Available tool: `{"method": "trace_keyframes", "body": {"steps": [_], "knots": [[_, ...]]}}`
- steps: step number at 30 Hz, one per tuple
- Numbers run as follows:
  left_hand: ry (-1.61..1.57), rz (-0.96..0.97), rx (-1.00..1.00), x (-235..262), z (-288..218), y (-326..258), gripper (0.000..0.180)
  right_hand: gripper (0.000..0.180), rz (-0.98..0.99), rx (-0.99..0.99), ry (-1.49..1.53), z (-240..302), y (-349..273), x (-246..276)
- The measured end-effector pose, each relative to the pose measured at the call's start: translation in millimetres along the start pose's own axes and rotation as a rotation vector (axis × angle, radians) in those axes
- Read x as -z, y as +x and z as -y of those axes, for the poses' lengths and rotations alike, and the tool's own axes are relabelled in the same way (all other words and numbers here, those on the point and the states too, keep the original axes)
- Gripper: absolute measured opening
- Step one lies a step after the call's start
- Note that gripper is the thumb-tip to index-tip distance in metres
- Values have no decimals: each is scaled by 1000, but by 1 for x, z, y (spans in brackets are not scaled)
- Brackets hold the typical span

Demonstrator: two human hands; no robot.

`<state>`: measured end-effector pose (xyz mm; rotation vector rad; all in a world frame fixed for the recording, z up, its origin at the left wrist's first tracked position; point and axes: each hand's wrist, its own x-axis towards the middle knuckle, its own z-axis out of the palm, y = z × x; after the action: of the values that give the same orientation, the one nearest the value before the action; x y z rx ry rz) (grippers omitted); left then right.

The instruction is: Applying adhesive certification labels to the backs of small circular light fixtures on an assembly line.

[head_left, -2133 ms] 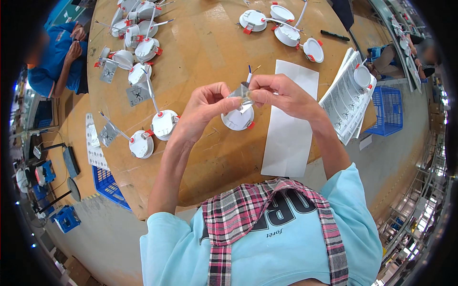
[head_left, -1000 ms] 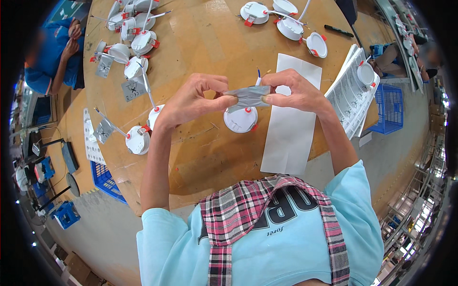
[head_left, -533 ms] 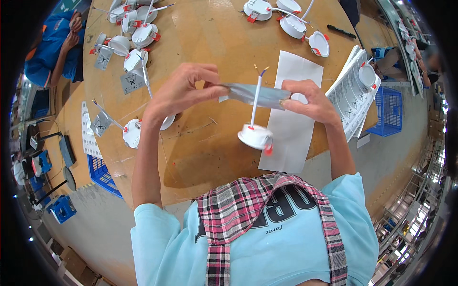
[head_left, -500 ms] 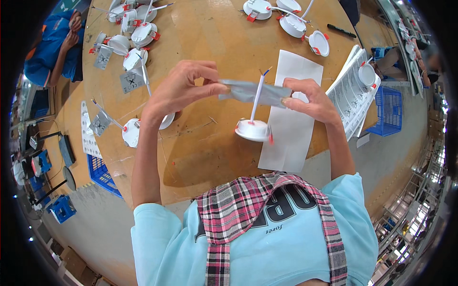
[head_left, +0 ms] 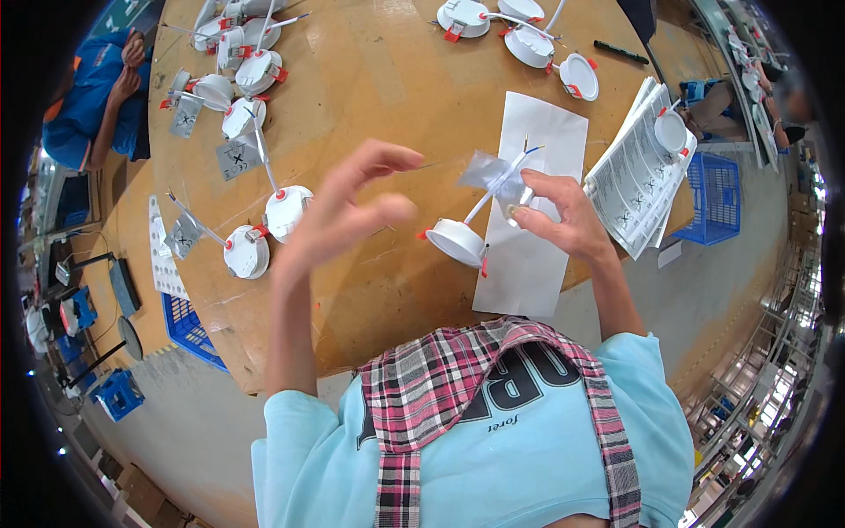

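Observation:
In front of me a round white downlight [head_left: 456,242] with red clips hangs tilted over the table. Its white cable [head_left: 495,192] slants up to the right and ends in bare coloured wires. A silvery label [head_left: 483,171] is around or against the cable near its end. My right hand [head_left: 565,216] pinches the label with thumb and fingers. My left hand [head_left: 352,211] is off to the left, slightly blurred, with thumb and fingers apart and nothing in them. Under the right hand lies a blank white paper strip [head_left: 519,282].
Several more downlights [head_left: 289,213] stand along the table's left side, some with silvery labels [head_left: 238,158]. Others [head_left: 528,46] are at the far right, near a black marker [head_left: 620,52]. Label sheets [head_left: 627,189] lie on the right edge. A person [head_left: 97,97] is at far left.
My left hand has let go of the label and drawn back, opening. The right hand has moved slightly down and still holds the label; the downlight now tilts more.

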<state>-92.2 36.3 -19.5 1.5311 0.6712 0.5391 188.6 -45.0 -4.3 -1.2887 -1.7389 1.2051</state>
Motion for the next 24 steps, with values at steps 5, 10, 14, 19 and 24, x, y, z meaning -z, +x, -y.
{"method": "trace_keyframes", "body": {"steps": [5, 10, 14, 19, 24], "knots": [[411, -272, -13, -96, 2, -15, 48, 17, -69, -52, 66, 17, -1, -22], [178, -340, 145, -105, 15, -8, 30, 20, -122, -13, 22, 27, -2, -31], [-457, -139, 209, -87, 26, -3, 32, 21, -43, 184, 139, 37, -1, -31], [-1190, 137, -14, -78, 42, -5, 33, 15, -274, 47, 318, 47, -7, -21], [-1233, 198, -27, -79, 45, -5, 36, 14, -412, -97, 278, 40, 2, -33]]}}
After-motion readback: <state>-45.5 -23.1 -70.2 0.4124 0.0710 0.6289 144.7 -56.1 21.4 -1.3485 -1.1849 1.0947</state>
